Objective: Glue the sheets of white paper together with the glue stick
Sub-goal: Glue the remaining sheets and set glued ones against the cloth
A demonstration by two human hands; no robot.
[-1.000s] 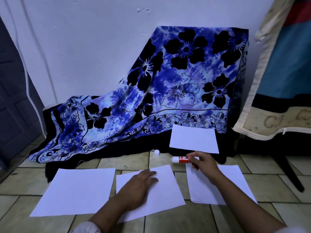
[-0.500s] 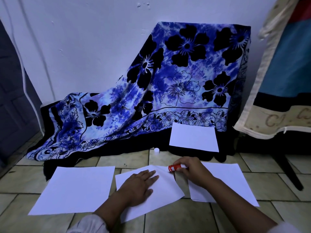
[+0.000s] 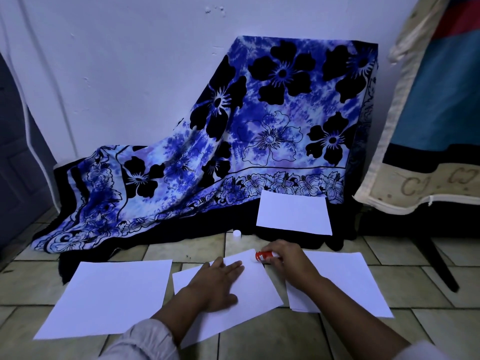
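Three white sheets lie on the tiled floor: a left sheet, a middle sheet and a right sheet. A fourth sheet rests further back on the dark cloth. My left hand lies flat on the middle sheet, fingers spread. My right hand grips a red glue stick, whose uncapped tip touches the middle sheet's far right corner. The small white cap sits on the floor just beyond.
A blue floral cloth drapes over something against the white wall. A padded fabric panel hangs at the right above a dark stand leg. A dark door is at the left.
My right hand carried the glue stick left and nearer, from above the right sheet onto the middle sheet's far corner. My left hand stayed flat on the middle sheet.
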